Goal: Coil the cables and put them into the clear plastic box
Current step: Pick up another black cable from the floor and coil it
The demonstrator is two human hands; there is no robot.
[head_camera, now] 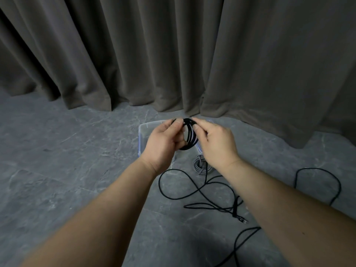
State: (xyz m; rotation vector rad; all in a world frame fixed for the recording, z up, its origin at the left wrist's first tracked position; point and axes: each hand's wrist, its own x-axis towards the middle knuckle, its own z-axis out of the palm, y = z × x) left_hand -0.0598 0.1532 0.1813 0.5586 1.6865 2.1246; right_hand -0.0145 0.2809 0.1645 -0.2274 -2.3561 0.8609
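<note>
Grey marbled floor tiles [57, 170] run back to a heavy grey-brown curtain [173, 54] that hangs in deep folds across the whole far side, its hem resting on the floor.

Just in front of the curtain hem sits the clear plastic box [143, 132], open-topped, with a bluish rim. Both bare forearms reach out over it. Held above the box is a black cable coil [189, 137], several loops gathered into a small ring that stands roughly upright. The left hand [163, 145] has its fingers curled around the left side of the ring, with thumb and forefinger pinching its top. The right hand [215, 141] pinches the top right of the same ring between thumb and fingertips, its other fingers curled behind.

On the floor just beside the near right corner of the box lies a grey cable coil [199, 164], already wound and partly hidden behind the right wrist. Nearer the person, a loose black cable [173, 189] sprawls uncoiled in wide loops, crossing itself under the right forearm, with a plug end [243, 220] resting on the tiles. More black cable arcs out to the right [327, 176] and another stretch trails toward the near edge of the floor [238, 245]; whether these belong to one cable or several cannot be told.
</note>
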